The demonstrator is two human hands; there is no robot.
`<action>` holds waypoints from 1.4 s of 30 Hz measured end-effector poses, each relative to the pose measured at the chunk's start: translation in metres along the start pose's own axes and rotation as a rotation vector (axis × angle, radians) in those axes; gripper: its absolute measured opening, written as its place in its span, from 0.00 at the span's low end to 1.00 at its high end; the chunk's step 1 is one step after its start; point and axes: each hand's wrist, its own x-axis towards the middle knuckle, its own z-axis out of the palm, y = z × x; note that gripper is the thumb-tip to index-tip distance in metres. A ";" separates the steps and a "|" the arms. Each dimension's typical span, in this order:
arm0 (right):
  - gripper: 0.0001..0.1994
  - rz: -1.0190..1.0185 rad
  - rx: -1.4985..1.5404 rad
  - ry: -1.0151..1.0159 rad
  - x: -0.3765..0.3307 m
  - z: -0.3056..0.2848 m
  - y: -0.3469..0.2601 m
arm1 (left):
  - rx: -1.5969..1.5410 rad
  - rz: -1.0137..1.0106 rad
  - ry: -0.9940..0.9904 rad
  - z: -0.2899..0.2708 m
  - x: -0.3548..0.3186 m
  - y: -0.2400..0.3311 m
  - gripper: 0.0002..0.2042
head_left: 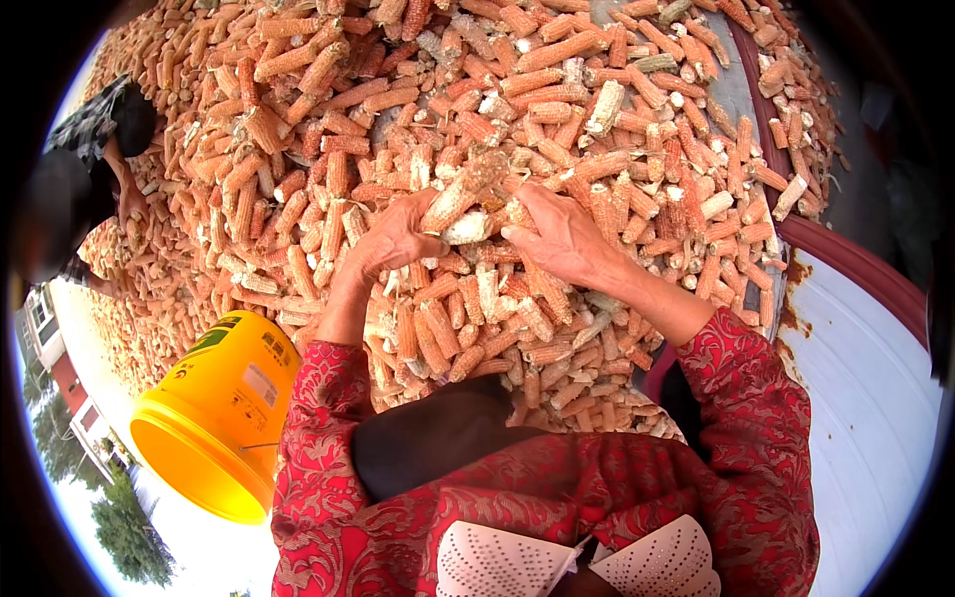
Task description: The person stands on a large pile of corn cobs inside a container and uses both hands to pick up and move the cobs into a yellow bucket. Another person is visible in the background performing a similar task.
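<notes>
Over a wide heap of orange corn cobs (348, 144) both my arms reach forward in red patterned sleeves. My left hand (396, 237) is closed around the lower end of a pale, brownish corn cob (463, 194), which tilts up to the right. Just below it, between the hands, lies a whitish cob piece (468, 229). My right hand (565, 237) pinches an orange cob (519, 214) between thumb and fingers, close to the left one's. Its palm side is hidden.
A yellow bucket (214, 398) lies tipped at the lower left, mouth toward me. Another person (99, 169) bends over the heap at the far left. A dark red edge strip (856, 274) and a pale panel (865, 398) run along the right.
</notes>
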 end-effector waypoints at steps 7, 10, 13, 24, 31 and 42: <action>0.19 -0.150 -0.402 -0.068 -0.008 0.055 0.006 | 0.594 -0.020 -0.261 0.018 0.011 -0.007 0.38; 0.19 -0.063 -0.345 -0.136 -0.001 0.049 0.004 | 0.705 -0.007 -0.251 0.017 0.007 -0.010 0.40; 0.19 -0.062 -0.104 -0.024 0.000 0.037 0.013 | 0.631 -0.002 -0.178 0.016 0.000 -0.010 0.41; 0.43 0.037 1.080 -0.105 0.018 -0.008 -0.002 | -0.618 0.014 0.235 -0.007 -0.033 -0.012 0.43; 0.35 -0.254 1.144 0.104 0.022 0.011 -0.076 | -1.719 0.213 0.132 0.014 -0.043 0.014 0.34; 0.46 -0.587 0.157 0.181 0.031 0.036 -0.127 | -1.899 0.456 0.535 0.038 -0.105 -0.002 0.40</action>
